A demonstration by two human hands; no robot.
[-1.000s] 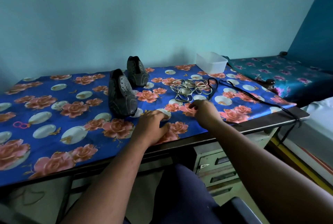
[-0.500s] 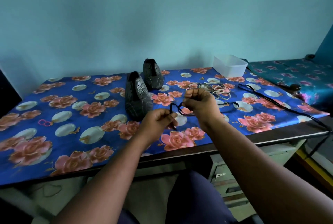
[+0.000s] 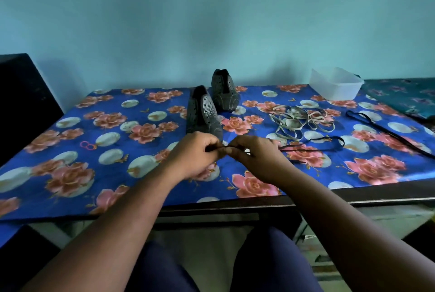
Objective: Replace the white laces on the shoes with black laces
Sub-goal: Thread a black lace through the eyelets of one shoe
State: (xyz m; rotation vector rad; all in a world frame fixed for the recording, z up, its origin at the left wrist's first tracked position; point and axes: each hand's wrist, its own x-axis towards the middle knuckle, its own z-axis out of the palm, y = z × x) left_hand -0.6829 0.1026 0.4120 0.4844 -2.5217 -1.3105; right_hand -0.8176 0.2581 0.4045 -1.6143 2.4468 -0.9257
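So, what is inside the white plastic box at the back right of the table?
The white plastic box looks empty through its translucent walls. Its floor is not visible from this angle, so something flat or small could still lie there.

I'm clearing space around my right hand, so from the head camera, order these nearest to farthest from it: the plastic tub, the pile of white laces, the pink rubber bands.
1. Pile of white laces, just beyond the right hand, slightly to its right.
2. Pink rubber bands, across on the left, past the left hand.
3. Plastic tub, at the far right corner by the wall.
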